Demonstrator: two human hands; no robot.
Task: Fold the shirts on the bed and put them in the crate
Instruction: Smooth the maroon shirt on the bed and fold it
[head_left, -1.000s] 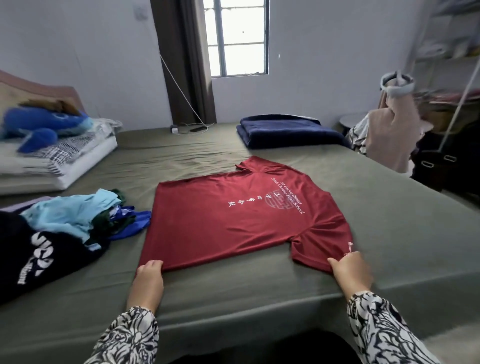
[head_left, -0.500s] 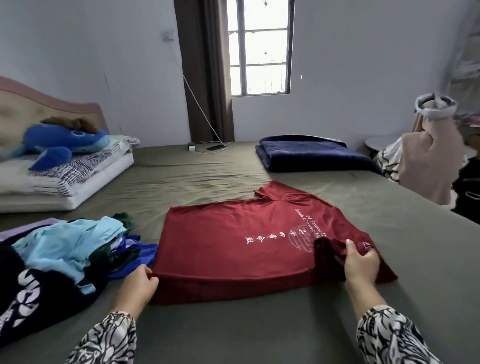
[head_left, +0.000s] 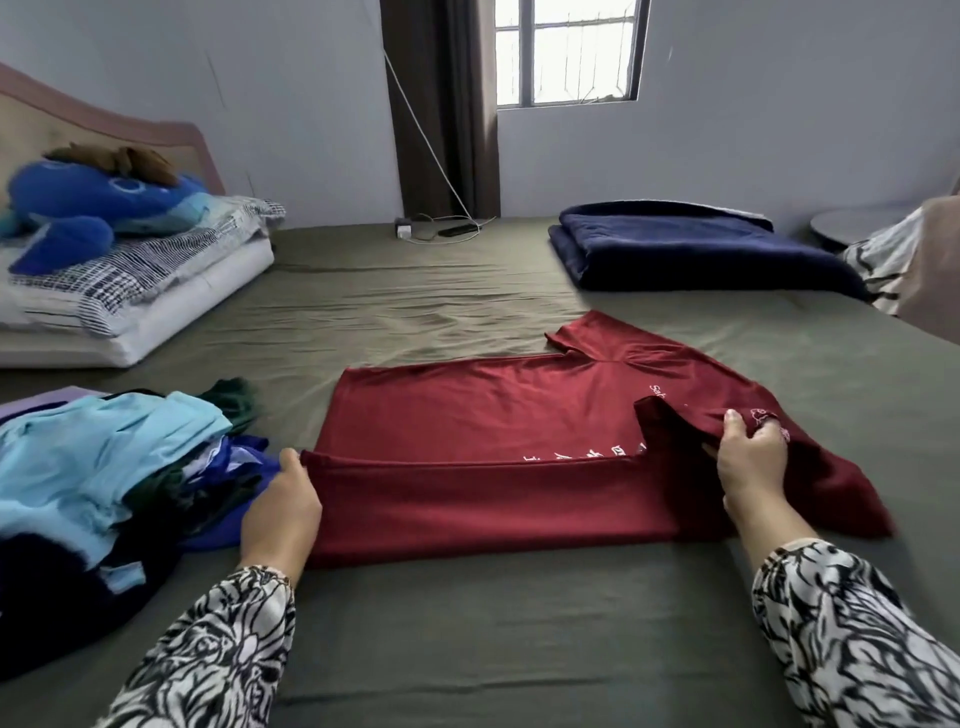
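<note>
A dark red shirt (head_left: 467, 415) with white print lies spread on the green bed (head_left: 519, 623). Its near long edge is folded over toward the middle, forming a band along the front. My left hand (head_left: 283, 512) grips the hem end of that folded band at the shirt's left side. My right hand (head_left: 750, 457) pinches the near sleeve and holds it lifted over the shirt's body. A pile of unfolded shirts (head_left: 104, 467), light blue, dark blue, green and black, lies to the left. No crate is in view.
A folded navy blanket (head_left: 691, 249) lies at the far right of the bed. Pillows with a blue plush toy (head_left: 93, 202) sit far left by the headboard. A charger and cable (head_left: 431, 231) lie by the far wall under the window.
Both hands have drawn the shirt's near edge up and over toward the middle. The right hand has carried the sleeve further in over the print. The view has moved closer.
</note>
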